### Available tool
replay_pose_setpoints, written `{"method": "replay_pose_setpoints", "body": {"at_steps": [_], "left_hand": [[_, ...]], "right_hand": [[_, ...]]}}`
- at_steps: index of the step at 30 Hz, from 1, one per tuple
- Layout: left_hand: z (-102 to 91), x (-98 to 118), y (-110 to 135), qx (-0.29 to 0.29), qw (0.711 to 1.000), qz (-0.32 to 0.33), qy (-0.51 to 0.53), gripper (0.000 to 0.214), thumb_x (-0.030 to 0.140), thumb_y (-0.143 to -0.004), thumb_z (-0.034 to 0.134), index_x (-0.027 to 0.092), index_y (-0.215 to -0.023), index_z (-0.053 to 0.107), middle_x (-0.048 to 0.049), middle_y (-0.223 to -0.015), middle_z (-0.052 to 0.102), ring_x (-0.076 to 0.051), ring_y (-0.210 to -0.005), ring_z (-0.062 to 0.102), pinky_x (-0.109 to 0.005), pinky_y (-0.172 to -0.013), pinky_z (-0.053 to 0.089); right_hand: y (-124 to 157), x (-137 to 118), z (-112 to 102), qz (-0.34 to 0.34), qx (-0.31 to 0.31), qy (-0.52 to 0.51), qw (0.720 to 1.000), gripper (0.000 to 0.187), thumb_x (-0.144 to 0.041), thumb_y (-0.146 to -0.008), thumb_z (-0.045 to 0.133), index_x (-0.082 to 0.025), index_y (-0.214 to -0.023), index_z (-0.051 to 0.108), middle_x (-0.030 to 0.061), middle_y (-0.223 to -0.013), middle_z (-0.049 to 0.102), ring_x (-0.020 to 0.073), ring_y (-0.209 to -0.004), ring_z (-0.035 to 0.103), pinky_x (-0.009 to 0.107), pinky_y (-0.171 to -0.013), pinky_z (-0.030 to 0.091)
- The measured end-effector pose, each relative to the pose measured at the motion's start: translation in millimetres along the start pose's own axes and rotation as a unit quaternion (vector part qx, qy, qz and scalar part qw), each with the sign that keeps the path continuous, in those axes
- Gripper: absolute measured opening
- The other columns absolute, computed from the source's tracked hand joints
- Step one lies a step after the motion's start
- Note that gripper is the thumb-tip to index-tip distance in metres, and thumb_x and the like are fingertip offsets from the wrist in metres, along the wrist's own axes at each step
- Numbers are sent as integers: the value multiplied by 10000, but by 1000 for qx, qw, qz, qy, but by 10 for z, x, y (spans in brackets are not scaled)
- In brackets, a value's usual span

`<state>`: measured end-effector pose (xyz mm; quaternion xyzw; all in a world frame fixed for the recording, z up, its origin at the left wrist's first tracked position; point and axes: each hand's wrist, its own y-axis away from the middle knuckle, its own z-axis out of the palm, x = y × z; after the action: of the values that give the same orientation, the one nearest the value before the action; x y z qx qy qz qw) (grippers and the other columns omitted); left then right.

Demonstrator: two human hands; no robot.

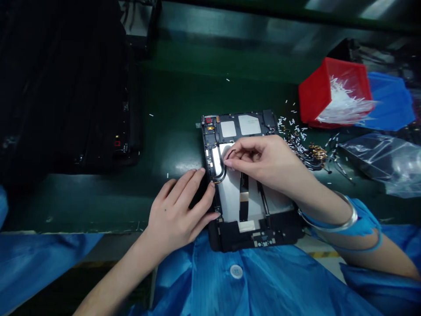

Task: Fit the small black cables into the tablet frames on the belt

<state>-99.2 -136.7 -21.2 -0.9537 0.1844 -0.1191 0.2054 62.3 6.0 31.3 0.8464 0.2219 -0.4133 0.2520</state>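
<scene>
An opened tablet (230, 199) lies face down at the table's front edge, its silver inner plates and black frame exposed. My right hand (268, 162) is over its middle, thumb and fingertips pinched on a thin black flex cable (223, 174). The cable curves in a U toward the tablet's left side; its upper end partly hides behind my fingers. My left hand (179, 210) steadies the tablet's left edge, fingers spread and touching the frame near the cable's bend. Below my right hand, a wide black ribbon (244, 202) runs down the plate.
Right of the tablet lies a heap of small cables (315, 156) among scattered white slips. Beyond stand a red bin (312, 98) holding white strips in plastic, a blue bin (391, 101) and a clear bag (388, 158). Stacked black tablet housings (82, 109) fill the left.
</scene>
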Motion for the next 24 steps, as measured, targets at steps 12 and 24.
{"method": "replay_pose_setpoints", "body": {"at_steps": [12, 24], "left_hand": [[70, -18, -83, -17, 999, 33, 0, 500, 448, -974, 388, 121, -1308, 565, -190, -1353, 550, -330, -1258, 509, -412, -965, 378], [70, -69, -125, -21, 996, 73, 38, 519, 429, -978, 394, 50, -1293, 555, -156, -1330, 576, -318, -1297, 480, -433, -1019, 384]], "right_hand": [[-70, -15, -7, 24, 9, 77, 997, 43, -166, -714, 661, -168, -674, 675, -12, -567, 600, 100, -529, 510, 254, -511, 358], [-103, -28, 9, 22, 15, 103, 994, 108, -126, -712, 615, -195, -634, 644, -22, -542, 582, 108, -534, 502, 254, -491, 312]]}}
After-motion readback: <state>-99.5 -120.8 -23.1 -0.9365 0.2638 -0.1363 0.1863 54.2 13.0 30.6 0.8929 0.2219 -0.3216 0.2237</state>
